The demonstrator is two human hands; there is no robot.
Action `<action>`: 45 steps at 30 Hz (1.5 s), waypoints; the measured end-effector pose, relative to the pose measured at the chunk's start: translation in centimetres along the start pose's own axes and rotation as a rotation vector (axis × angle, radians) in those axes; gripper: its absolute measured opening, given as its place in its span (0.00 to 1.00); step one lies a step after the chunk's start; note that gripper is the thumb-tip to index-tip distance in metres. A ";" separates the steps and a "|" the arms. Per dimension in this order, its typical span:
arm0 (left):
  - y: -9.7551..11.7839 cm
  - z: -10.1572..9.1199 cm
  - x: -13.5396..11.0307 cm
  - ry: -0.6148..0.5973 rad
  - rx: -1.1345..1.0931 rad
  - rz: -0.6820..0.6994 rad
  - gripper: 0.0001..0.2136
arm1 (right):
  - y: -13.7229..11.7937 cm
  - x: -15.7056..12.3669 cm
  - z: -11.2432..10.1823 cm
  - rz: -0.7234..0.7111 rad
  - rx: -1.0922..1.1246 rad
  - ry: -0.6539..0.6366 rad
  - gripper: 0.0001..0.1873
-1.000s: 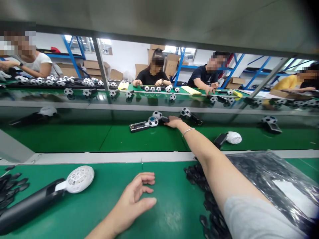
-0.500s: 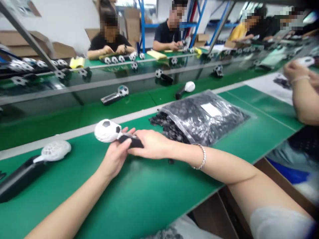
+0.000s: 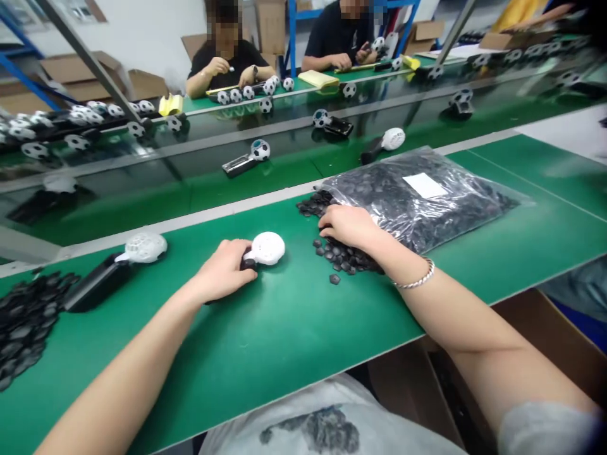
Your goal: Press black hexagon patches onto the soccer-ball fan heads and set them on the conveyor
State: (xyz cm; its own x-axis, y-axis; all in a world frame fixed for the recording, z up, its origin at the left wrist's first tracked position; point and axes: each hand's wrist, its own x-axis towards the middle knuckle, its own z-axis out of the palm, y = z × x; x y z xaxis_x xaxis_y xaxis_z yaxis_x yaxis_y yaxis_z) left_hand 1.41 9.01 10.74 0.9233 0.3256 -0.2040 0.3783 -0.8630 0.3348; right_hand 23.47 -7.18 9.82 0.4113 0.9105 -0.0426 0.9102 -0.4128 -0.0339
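My left hand (image 3: 225, 270) is wrapped round the black handle of a handheld fan with a white, ball-shaped head (image 3: 268, 248), low over the green tabletop. The fan's head points right, and its handle is mostly hidden by my fingers. My right hand (image 3: 348, 224) reaches into loose black pentagon pieces (image 3: 339, 256) spilling from the mouth of a clear plastic bag (image 3: 393, 196). Its fingers are bent together, and whatever is between them is hidden. A second fan with a white head (image 3: 146, 247) lies left of my left hand.
A heap of black pieces (image 3: 28, 316) covers the table's left end. Beyond the table's pale edge runs a green conveyor (image 3: 190, 208) carrying several football-headed fans. Across it, people in dark shirts (image 3: 227, 69) handle parts beside yellow pads (image 3: 318, 81). Metal posts (image 3: 90, 60) slant upward there.
My hands were together on the fan. Now my right hand has left it for the black pieces by the bag, while my left hand holds the fan turned with its head to the right.
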 end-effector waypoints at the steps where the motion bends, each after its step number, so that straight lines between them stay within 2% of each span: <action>1: 0.3 0.6 0.1 0.031 0.056 0.015 0.22 | 0.1 0.1 0.3 -0.029 -0.011 0.008 0.08; 4: 1.1 1.8 0.0 0.113 0.238 0.048 0.29 | 0.3 0.5 1.0 -0.108 -0.038 0.058 0.09; 7: 1.3 2.2 -0.1 0.125 0.304 0.051 0.31 | 0.0 0.7 1.2 -0.126 0.014 0.133 0.11; 11: 1.2 1.6 0.0 0.061 0.209 0.037 0.32 | -1.6 0.1 1.0 -0.218 0.363 0.255 0.08; 13: 1.2 1.5 0.0 0.082 0.183 0.032 0.30 | -2.5 -0.5 0.9 -0.301 0.538 0.292 0.07; 16: 1.6 1.6 0.0 0.154 0.181 0.056 0.29 | -3.9 -1.4 1.0 -0.423 0.670 0.311 0.09; 19: 1.9 2.0 -0.1 0.173 0.177 0.063 0.28 | -5.0 -2.1 1.2 -0.444 0.767 0.338 0.10; 23: 2.1 2.1 -0.4 0.185 0.120 0.027 0.28 | -5.7 -2.3 1.8 -0.518 0.756 0.413 0.08; 26: 2.0 2.0 -0.3 0.204 0.049 0.041 0.30 | -6.0 -2.2 2.3 -0.601 0.680 0.413 0.11; 30: 1.8 2.1 0.0 0.200 -0.045 0.024 0.33 | -6.5 -2.0 2.8 -0.683 0.633 0.415 0.08; 33: 1.8 2.1 0.1 0.210 -0.051 0.016 0.33 | -6.8 -1.9 2.9 -0.663 0.664 0.408 0.08; 38: 2.0 2.0 0.2 0.217 -0.040 0.020 0.30 | -7.0 -1.8 2.9 -0.497 0.766 0.385 0.05; 43: 2.0 2.0 0.1 0.209 -0.076 0.041 0.28 | -6.9 -1.6 3.2 -0.396 0.860 0.383 0.15; 45: 1.9 2.0 0.0 0.206 -0.087 0.038 0.28 | -7.0 -1.7 3.5 -0.402 0.869 0.361 0.12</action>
State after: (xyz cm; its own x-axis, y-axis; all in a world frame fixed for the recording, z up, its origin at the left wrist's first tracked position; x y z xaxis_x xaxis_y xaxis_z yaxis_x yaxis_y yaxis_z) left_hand 2.02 6.60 9.54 0.9279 0.3728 -0.0005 0.3388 -0.8428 0.4182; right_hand 16.23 -5.95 6.65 0.2043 0.8793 0.4302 0.6930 0.1805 -0.6980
